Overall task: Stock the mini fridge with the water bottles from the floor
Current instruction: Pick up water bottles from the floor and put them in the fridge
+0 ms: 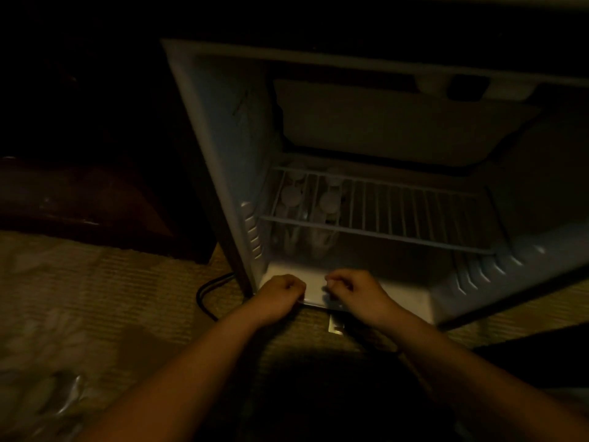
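Observation:
The white mini fridge (220, 161) stands open in dim light. A wire shelf (398, 212) crosses its lower half. Several clear water bottles (328, 202) with pale caps stand upright under the shelf, at the back left of the fridge floor. My left hand (280, 291) and my right hand (353, 288) are both closed into fists at the front lip of the fridge floor, a short gap between them. Nothing shows in either fist. On the carpet at the lower left lies crinkled plastic wrap (60, 393), blurred and dark.
A dark wooden cabinet (95, 199) stands left of the fridge. A black cable (207, 298) loops on the carpet by the fridge's left corner. A freezer compartment flap (398, 122) hangs above the shelf. A small pale bracket (334, 327) lies below the fridge's front edge.

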Available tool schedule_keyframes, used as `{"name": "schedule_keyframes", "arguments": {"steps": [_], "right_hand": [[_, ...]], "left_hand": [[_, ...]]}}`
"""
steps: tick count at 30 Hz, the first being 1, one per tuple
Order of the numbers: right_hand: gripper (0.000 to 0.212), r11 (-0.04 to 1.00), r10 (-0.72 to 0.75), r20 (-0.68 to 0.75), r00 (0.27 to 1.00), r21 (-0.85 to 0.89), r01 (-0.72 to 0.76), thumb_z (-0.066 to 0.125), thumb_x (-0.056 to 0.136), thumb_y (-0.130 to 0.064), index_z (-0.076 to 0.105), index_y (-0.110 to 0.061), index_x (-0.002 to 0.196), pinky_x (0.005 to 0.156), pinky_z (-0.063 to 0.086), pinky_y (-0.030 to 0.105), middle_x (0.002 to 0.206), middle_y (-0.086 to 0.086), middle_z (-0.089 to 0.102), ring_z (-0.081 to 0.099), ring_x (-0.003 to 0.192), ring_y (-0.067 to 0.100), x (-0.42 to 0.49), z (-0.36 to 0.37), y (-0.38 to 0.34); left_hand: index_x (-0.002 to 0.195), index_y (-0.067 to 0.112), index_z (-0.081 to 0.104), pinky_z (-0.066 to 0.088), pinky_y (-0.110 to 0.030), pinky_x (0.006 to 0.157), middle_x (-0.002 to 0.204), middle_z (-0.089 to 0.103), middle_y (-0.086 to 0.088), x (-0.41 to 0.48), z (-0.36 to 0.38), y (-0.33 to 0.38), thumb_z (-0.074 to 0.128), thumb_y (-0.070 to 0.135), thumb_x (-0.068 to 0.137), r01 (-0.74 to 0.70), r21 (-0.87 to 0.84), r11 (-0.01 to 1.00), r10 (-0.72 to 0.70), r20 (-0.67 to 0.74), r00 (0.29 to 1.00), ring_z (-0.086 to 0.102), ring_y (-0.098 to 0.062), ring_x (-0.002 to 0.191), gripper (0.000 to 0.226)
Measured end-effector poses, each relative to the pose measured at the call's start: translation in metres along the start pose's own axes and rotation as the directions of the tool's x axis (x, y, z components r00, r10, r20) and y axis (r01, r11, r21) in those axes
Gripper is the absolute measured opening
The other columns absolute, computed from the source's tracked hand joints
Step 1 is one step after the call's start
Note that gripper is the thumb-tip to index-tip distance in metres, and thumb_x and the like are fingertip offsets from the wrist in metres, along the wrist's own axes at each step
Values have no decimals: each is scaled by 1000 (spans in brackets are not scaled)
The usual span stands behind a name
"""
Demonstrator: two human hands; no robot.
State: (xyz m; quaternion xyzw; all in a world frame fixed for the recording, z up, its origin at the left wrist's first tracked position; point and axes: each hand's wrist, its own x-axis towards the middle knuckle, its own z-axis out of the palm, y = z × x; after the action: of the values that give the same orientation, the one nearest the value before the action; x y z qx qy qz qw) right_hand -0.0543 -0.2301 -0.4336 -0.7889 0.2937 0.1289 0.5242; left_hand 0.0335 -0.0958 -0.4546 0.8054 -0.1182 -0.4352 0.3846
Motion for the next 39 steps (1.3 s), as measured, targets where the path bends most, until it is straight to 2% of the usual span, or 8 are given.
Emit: {"name": "schedule_keyframes", "arguments": {"steps": [3,6,12,19,23,27,35,39], "right_hand": [[16,991,-42,88,995,-121,53,50,94,-21,60,-29,84,96,49,43,102,9,69,65,97,22,-16,-8,-12],[17,949,-125,168,978,-267,167,51,94,-21,64,-17,103,92,50,36,101,7,66,63,93,18,-38,-15,-40],[24,748,-248,303,920,-543,381,52,93,-21,63,-9,110,86,49,33,97,9,67,64,88,19,-100,-29,-112],[31,486,-371,388,844,-693,532,51,94,-26,61,-11,119,94,46,32,117,8,65,61,108,20,-202,-15,-206],[34,395,-375,462,803,-705,590,51,94,-29,57,-13,123,99,45,36,122,6,61,58,111,20,-261,22,-243],[35,307,-365,532,764,-706,638,51,93,-34,55,-19,124,95,46,35,122,2,59,56,110,19,-298,76,-258],[36,327,-274,708,651,-568,755,56,91,-29,54,-18,125,81,45,28,122,4,61,59,107,19,-334,210,-251],[37,355,-224,772,595,-504,787,57,90,-25,55,-12,125,91,48,32,122,8,59,58,108,22,-337,278,-229]], "left_hand": [[116,13,58,40,-28,92,115,60,-6,-22,-11,4,42,28,96,-29,122,992,24,37,999,55,-18,106,30],[117,8,57,44,-37,94,109,61,-11,-52,-30,13,40,25,97,-81,122,989,78,33,996,57,-22,102,31],[80,15,58,43,-30,73,76,54,-5,-131,-74,39,46,21,95,-225,202,953,242,-60,969,51,-18,75,20],[116,0,57,48,-40,94,114,62,-20,-271,-119,64,41,27,97,-273,508,817,318,-2,948,61,-30,104,37],[123,7,53,41,-27,88,122,59,-11,-353,-145,52,41,30,97,-177,652,738,284,-62,957,57,-22,109,37],[128,8,51,42,-34,101,129,56,-9,-421,-162,7,41,31,96,-65,689,722,194,-112,974,53,-23,119,40],[126,4,52,43,-32,98,127,58,-15,-520,-169,-120,43,29,96,146,544,826,-38,-205,978,55,-26,115,40],[125,6,54,44,-31,96,122,60,-14,-539,-155,-192,49,33,93,224,400,889,-138,-231,963,58,-26,111,42]]}}
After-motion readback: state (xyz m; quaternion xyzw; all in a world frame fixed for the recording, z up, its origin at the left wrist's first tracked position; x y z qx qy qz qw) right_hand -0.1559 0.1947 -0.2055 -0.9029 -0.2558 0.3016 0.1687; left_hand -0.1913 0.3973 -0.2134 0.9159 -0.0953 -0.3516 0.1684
